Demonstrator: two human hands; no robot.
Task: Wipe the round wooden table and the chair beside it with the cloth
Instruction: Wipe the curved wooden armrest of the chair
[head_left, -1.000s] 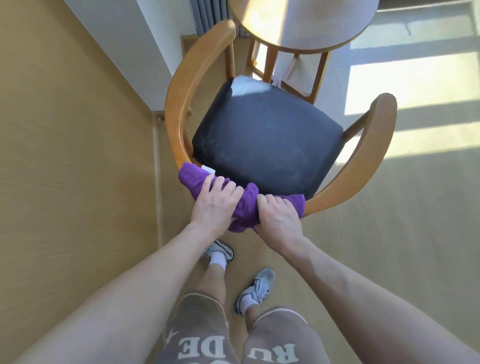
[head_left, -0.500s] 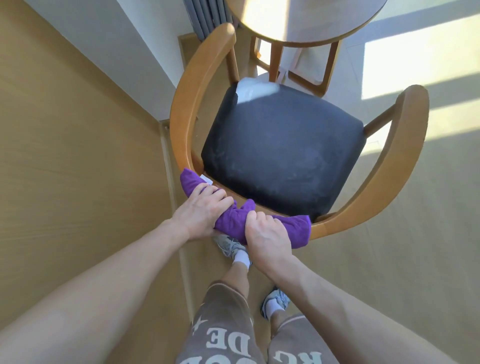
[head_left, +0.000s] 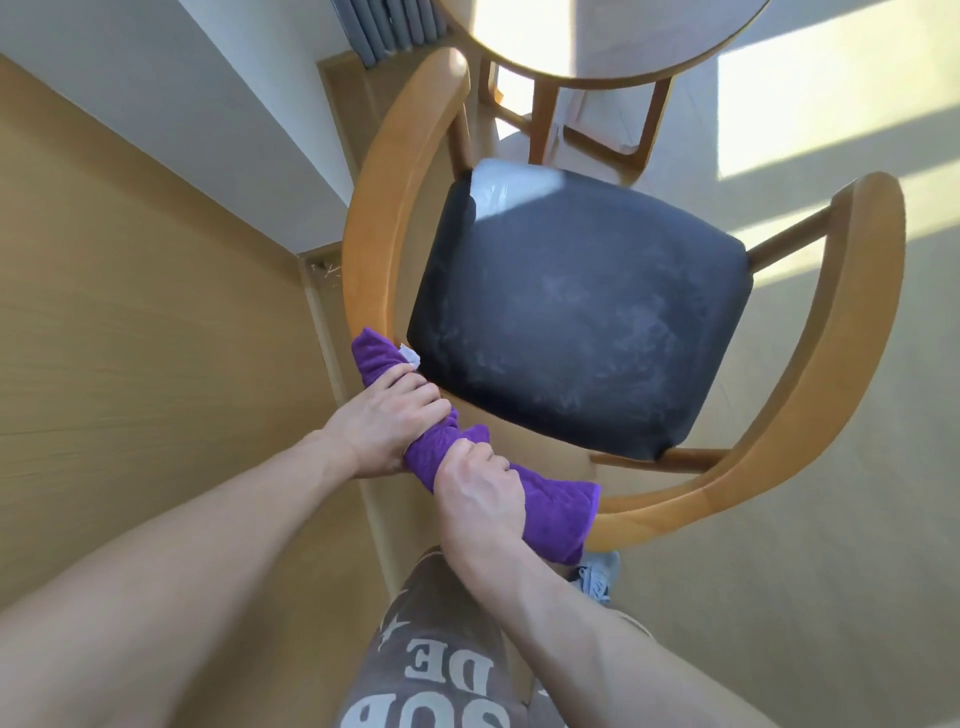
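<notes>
A purple cloth (head_left: 556, 512) is wrapped over the curved wooden back rail of the chair (head_left: 810, 395), at the rail's near-left bend. My left hand (head_left: 387, 423) grips the cloth's left part, fingers curled over it. Just to its right, my right hand (head_left: 475, 491) grips the cloth too. The chair's black seat pad (head_left: 582, 312) shows pale smears. The round wooden table (head_left: 597, 36) stands beyond the chair at the top, half in sunlight.
A wood-panelled wall (head_left: 130, 338) rises close on the left, with a white wall (head_left: 218, 88) and grey radiator (head_left: 389, 26) behind it. My legs and one shoe (head_left: 597, 574) are under the chair's back. Sunlit floor (head_left: 831, 597) spreads to the right.
Both hands with the cloth have slid along the back rail, and the cloth's right end now hangs further round it. My view has moved closer over the chair.
</notes>
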